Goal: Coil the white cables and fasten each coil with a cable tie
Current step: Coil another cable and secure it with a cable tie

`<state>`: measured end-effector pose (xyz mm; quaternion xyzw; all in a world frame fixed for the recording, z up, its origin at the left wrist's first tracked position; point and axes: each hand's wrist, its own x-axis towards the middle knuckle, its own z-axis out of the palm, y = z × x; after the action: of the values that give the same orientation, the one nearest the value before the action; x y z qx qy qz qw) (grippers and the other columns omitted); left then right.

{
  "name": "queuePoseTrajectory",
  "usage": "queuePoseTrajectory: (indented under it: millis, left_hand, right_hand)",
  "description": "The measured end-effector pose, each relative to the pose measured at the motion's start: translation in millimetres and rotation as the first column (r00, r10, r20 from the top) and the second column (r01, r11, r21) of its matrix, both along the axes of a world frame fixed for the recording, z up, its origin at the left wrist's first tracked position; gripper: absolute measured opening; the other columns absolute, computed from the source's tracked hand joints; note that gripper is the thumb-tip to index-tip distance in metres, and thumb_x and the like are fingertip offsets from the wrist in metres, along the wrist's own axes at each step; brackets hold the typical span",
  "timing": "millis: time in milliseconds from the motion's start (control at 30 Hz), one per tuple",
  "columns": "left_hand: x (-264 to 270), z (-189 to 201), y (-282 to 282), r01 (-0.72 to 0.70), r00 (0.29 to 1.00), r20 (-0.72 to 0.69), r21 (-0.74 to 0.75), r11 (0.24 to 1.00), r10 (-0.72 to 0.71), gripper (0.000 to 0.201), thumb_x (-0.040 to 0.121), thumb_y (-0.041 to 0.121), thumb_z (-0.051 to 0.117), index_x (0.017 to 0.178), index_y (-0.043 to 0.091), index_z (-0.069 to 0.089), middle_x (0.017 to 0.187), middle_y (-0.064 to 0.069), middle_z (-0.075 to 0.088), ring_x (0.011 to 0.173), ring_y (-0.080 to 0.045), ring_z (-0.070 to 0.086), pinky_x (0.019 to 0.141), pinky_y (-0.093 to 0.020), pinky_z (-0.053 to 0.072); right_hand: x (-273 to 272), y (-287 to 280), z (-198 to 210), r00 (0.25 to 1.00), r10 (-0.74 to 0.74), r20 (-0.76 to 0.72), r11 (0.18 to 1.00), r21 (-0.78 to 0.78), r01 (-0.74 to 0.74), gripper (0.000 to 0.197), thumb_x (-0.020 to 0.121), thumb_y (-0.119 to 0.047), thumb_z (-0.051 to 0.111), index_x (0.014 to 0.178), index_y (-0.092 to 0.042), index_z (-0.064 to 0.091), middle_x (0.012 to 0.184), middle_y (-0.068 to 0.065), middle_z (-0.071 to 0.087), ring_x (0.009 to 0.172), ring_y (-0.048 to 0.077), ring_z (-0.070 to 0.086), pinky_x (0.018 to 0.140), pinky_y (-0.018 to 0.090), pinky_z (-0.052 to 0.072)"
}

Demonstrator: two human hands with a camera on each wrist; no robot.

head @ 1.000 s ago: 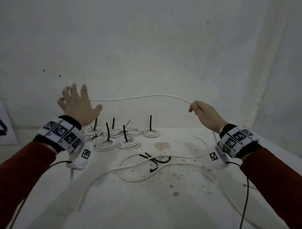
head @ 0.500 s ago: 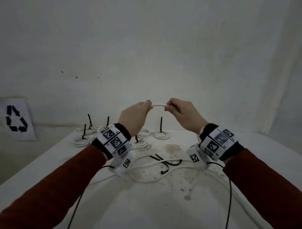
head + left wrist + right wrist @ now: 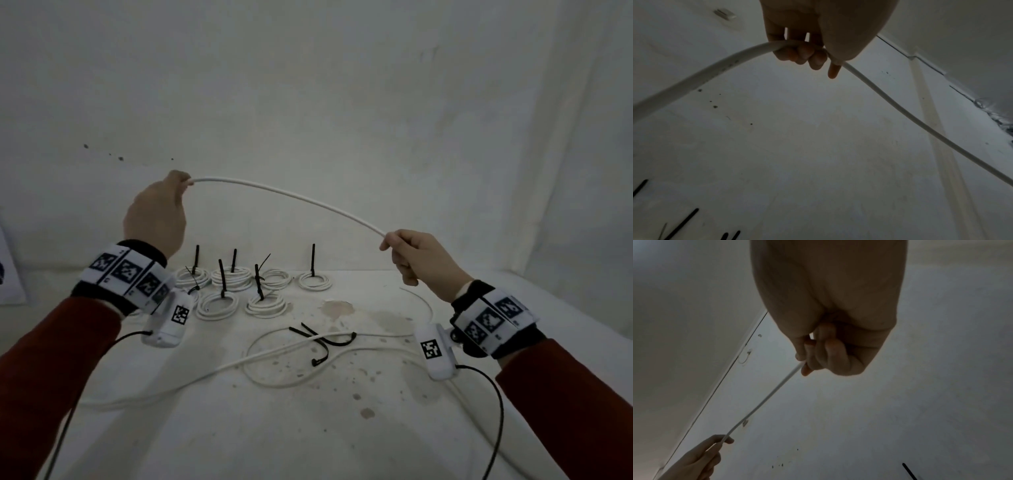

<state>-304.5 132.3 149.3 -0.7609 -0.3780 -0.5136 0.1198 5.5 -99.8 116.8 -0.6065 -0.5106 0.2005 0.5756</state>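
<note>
A white cable (image 3: pixel 291 197) arches in the air between both hands. My left hand (image 3: pixel 161 212) is raised at the left and its curled fingers (image 3: pixel 803 53) grip the cable (image 3: pixel 715 68). Lower at the right, my right hand (image 3: pixel 411 257) pinches the cable (image 3: pixel 764 400) between thumb and fingers. The rest of the cable (image 3: pixel 274 356) lies in loose loops on the white table (image 3: pixel 308 438). A few loose black cable ties (image 3: pixel 322 342) lie across those loops.
Several finished white coils (image 3: pixel 233 284), each with an upright black tie, sit in rows at the back of the table. A white wall (image 3: pixel 342 102) stands close behind. Black sensor leads (image 3: pixel 493 411) hang from both wrists. Stains mark the tabletop.
Half a second ago both hands met at the middle, close on a short bit of cable. They have since drawn apart, the left up and leftward, the right down and rightward, stretching the cable.
</note>
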Motion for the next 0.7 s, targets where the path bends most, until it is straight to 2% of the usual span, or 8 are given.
queuePoseTrajectory:
  millis: [67, 133, 233, 333, 433, 567, 633, 700]
  left_hand:
    - [-0.9, -1.6, 3.4, -0.001, 1.000, -0.007, 0.014, 1.000, 0.001, 0.025, 0.100, 0.012, 0.036, 0.117, 0.008, 0.054, 0.086, -0.024, 0.059, 0.074, -0.041, 0.055, 0.060, -0.044, 0.040]
    - [2.0, -3.8, 4.7, 0.067, 0.997, -0.045, 0.041, 0.997, -0.065, 0.025, 0.094, -0.001, 0.041, 0.113, 0.005, 0.057, 0.084, -0.024, 0.057, 0.071, -0.040, 0.054, 0.059, -0.045, 0.041]
    - [7.5, -5.9, 5.4, 0.152, 0.979, -0.151, 0.101, 0.983, -0.136, 0.034, 0.081, -0.016, 0.044, 0.108, 0.000, 0.057, 0.082, -0.020, 0.057, 0.067, -0.036, 0.053, 0.058, -0.045, 0.043]
    - [13.7, -8.6, -0.6, 0.169, 0.954, -0.280, 0.207, 0.964, -0.107, 0.035, 0.083, -0.008, 0.040, 0.110, 0.000, 0.061, 0.071, -0.016, 0.056, 0.058, -0.031, 0.050, 0.052, -0.042, 0.044]
    - [21.3, -18.1, -7.6, 0.228, 0.913, -0.392, 0.256, 0.940, -0.115, 0.029, 0.085, -0.002, 0.047, 0.109, 0.004, 0.062, 0.066, -0.014, 0.056, 0.054, -0.029, 0.049, 0.047, -0.038, 0.042]
    - [32.3, -35.9, -28.2, 0.384, 0.778, -0.610, 0.270, 0.883, -0.152, 0.076, 0.041, -0.019, 0.078, 0.105, 0.016, 0.060, 0.063, -0.003, 0.055, 0.050, -0.024, 0.051, 0.045, -0.026, 0.037]
    - [37.6, -44.8, -43.5, 0.455, 0.700, -0.696, 0.266, 0.850, -0.157, 0.082, 0.030, -0.013, 0.082, 0.102, 0.021, 0.059, 0.064, 0.002, 0.056, 0.051, -0.020, 0.054, 0.045, -0.023, 0.038]
    - [41.1, -51.8, -53.9, 0.528, 0.634, -0.749, 0.239, 0.815, -0.191, 0.082, 0.035, -0.008, 0.084, 0.104, 0.024, 0.054, 0.068, 0.005, 0.059, 0.056, -0.016, 0.054, 0.047, -0.022, 0.041]
  right_hand:
    - [-1.5, -3.9, 1.3, 0.996, 0.031, -0.082, 1.000, 0.004, -0.030, 0.029, 0.103, -0.024, 0.042, 0.082, -0.007, 0.055, 0.052, -0.004, 0.030, 0.045, 0.013, 0.020, 0.043, 0.023, 0.023]
    - [-5.9, -8.0, 4.4, 0.962, 0.152, -0.229, 0.988, 0.036, -0.147, 0.026, 0.101, -0.018, 0.040, 0.082, -0.007, 0.053, 0.051, -0.002, 0.039, 0.044, 0.014, 0.033, 0.050, 0.028, 0.037]
    - [-18.8, -15.6, 9.4, 0.714, 0.444, -0.542, 0.896, 0.246, -0.370, 0.023, 0.091, -0.015, 0.043, 0.092, -0.004, 0.063, 0.059, 0.002, 0.057, 0.065, 0.020, 0.063, 0.072, 0.035, 0.056]
    - [-35.8, -19.2, 12.4, 0.528, 0.637, -0.562, 0.771, 0.448, -0.453, 0.025, 0.082, -0.013, 0.060, 0.102, -0.005, 0.073, 0.078, 0.002, 0.070, 0.080, 0.019, 0.070, 0.078, 0.034, 0.057]
    - [-52.8, -16.4, 20.3, 0.462, 0.709, -0.533, 0.703, 0.592, -0.395, 0.019, 0.074, -0.006, 0.069, 0.092, -0.004, 0.074, 0.101, 0.011, 0.073, 0.085, 0.020, 0.071, 0.077, 0.031, 0.057]
    - [-63.5, -4.2, 35.4, 0.555, 0.659, -0.508, 0.718, 0.644, -0.264, 0.013, 0.083, 0.002, 0.050, 0.085, -0.004, 0.061, 0.102, 0.014, 0.072, 0.086, 0.020, 0.072, 0.077, 0.029, 0.058]
    - [-63.6, 8.3, 36.2, 0.698, 0.554, -0.454, 0.767, 0.605, -0.215, 0.012, 0.090, 0.007, 0.048, 0.090, -0.003, 0.055, 0.100, 0.015, 0.072, 0.088, 0.023, 0.071, 0.081, 0.031, 0.058]
    - [-64.8, 22.9, 31.6, 0.867, 0.380, -0.322, 0.838, 0.516, -0.176, 0.014, 0.093, 0.011, 0.046, 0.093, -0.001, 0.053, 0.097, 0.015, 0.071, 0.086, 0.022, 0.071, 0.083, 0.030, 0.057]
